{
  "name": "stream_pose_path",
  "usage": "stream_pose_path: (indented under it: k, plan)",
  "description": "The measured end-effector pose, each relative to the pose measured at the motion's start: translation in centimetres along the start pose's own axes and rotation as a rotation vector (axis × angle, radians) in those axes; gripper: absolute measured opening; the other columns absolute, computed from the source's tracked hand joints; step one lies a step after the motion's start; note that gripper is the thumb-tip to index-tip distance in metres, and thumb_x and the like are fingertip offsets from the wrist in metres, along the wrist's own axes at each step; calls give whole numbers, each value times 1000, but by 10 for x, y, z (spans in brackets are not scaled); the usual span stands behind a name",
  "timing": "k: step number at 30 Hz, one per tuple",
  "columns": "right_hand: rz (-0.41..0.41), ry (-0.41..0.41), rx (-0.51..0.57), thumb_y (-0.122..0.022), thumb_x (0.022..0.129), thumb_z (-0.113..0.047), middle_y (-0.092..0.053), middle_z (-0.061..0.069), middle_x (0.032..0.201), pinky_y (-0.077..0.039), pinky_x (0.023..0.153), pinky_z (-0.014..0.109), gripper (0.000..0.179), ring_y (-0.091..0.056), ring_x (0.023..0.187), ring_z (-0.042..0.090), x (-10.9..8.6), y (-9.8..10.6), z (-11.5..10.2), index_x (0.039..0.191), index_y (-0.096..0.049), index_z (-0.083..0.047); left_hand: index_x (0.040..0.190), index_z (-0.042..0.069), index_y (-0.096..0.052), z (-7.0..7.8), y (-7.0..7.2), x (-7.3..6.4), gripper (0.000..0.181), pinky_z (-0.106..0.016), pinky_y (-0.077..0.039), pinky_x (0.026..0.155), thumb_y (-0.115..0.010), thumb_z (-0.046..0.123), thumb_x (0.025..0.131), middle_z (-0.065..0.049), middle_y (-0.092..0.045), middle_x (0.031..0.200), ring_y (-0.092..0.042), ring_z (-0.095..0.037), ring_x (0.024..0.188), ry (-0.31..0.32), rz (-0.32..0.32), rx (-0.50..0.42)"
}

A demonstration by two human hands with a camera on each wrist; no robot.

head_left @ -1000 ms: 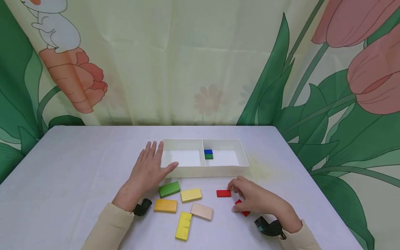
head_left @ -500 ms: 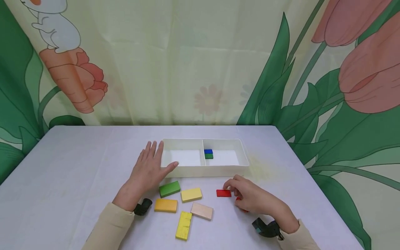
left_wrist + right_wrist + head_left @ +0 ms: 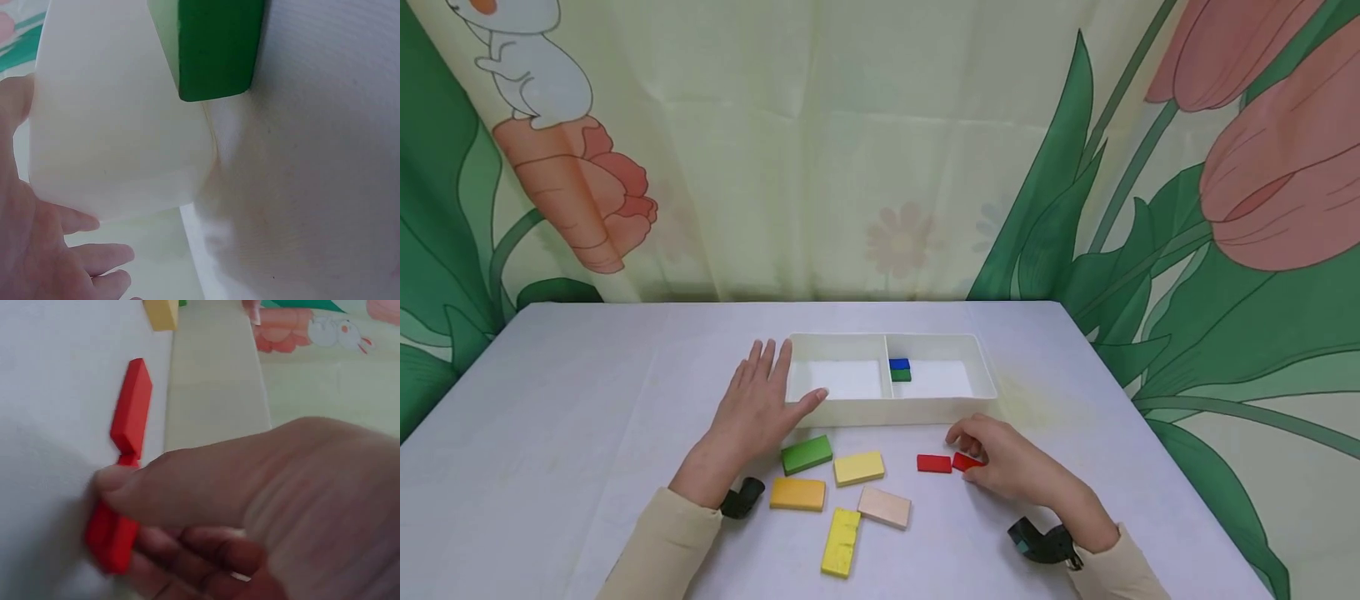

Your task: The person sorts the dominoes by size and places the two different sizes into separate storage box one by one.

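My right hand [image 3: 1011, 462] pinches a small red block [image 3: 109, 540] between thumb and fingers, low over the white cloth. One end of that block meets a second red block [image 3: 934, 463], which lies flat to its left; the right wrist view shows the two nearly in line. My left hand [image 3: 752, 408] has its fingers spread and straight, resting against the left end of a white two-compartment box [image 3: 895, 412], thumb over the front rim. In the left wrist view a green block [image 3: 219, 50] lies close to the box wall.
Inside the box's right compartment, a blue block [image 3: 899, 364] and a dark green block [image 3: 901, 376] sit against the divider. In front of the box lie a pale yellow block [image 3: 859, 468], an orange-yellow block [image 3: 797, 494], a beige block [image 3: 885, 507] and a notched bright yellow block [image 3: 840, 543].
My right hand has brought its red block up from lower right and turned it from a slant to meet the other red block, which shifted slightly left. The left hand stays put.
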State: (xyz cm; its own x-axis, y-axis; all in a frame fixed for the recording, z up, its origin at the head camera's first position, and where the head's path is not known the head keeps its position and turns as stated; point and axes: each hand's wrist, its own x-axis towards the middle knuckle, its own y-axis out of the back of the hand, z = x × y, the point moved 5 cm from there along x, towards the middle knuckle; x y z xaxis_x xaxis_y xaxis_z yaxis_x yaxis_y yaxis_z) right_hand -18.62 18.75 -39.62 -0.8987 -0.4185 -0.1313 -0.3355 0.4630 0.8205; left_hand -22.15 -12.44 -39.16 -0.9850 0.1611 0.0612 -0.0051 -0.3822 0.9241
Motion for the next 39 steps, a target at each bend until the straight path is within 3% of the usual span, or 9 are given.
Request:
stream_pose_path:
  k: [5,12,19,23,29,39]
  plan:
    - [16,52,15,-78,80,3,-63,-1,99,-56,76,22,36,-56,87,14,4,-3,0,111,-65,-10,158,0,-13,0,0,1,97,-59,-11,123,-49,65,94,-27,-13,163,-6,-44,153,-3,6,-4]
    - [48,-39,6,-76,78,7,-61,-2,92,-53,72,23,32,-53,84,15,6,-2,5,103,-69,-12,158,0,-14,0,1,1,97,-59,-12,123,-49,65,94,-27,-14,163,-7,-44,153,-4,13,5]
    - [121,40,-32,-76,80,3,-64,-5,97,-55,77,23,28,-56,88,13,7,1,-1,103,-72,-13,158,0,-14,-1,0,0,97,-59,-12,123,-49,64,94,-27,-15,163,-7,-44,153,-3,7,0]
    - [166,92,-40,-76,81,3,-66,-6,99,-57,77,24,28,-59,89,12,4,11,-7,102,-72,-15,157,0,-15,0,0,0,97,-59,-12,123,-49,65,94,-27,-15,163,-7,-44,153,-4,6,-3]
    - [168,193,-25,-73,82,5,-67,-2,102,-59,78,29,29,-61,89,12,6,30,-20,106,-72,-12,157,-1,-15,-1,0,0,97,-59,-13,123,-49,64,94,-28,-15,163,-8,-44,152,-3,12,-2]
    - [182,175,65,-72,84,3,-67,-1,103,-57,80,21,30,-63,92,14,17,45,-28,110,-72,-13,157,0,-16,-1,-2,0,97,-60,-14,122,-50,64,94,-28,-16,162,-8,-44,152,-10,19,-12]
